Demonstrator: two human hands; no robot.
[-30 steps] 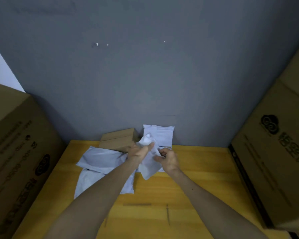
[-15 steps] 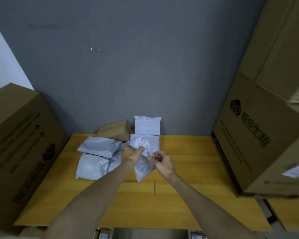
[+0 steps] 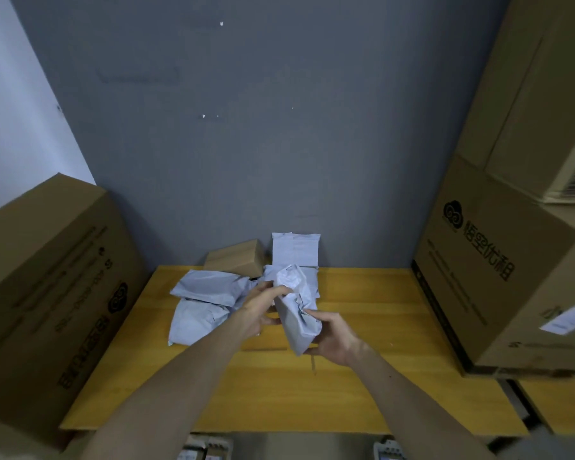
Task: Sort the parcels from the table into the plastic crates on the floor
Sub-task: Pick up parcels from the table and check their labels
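Two hands on one crumpled grey parcel (image 3: 298,322), held up just in front of the small cardboard box (image 3: 238,258). Left hand (image 3: 261,307) grips its top and right hand (image 3: 333,340) wraps round the bottom. More grey parcels (image 3: 206,293) lie on the surface (image 3: 362,376), touching that box.

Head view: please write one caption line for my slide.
The left hand and right hand hold a crumpled grey parcel over the yellow table.

The crumpled plastic-film parcel (image 3: 296,327) is looking faintly glossy; the worktop (image 3: 379,310) is showing smooth wood; the small box (image 3: 238,258) at its back edge is showing matt cardboard.
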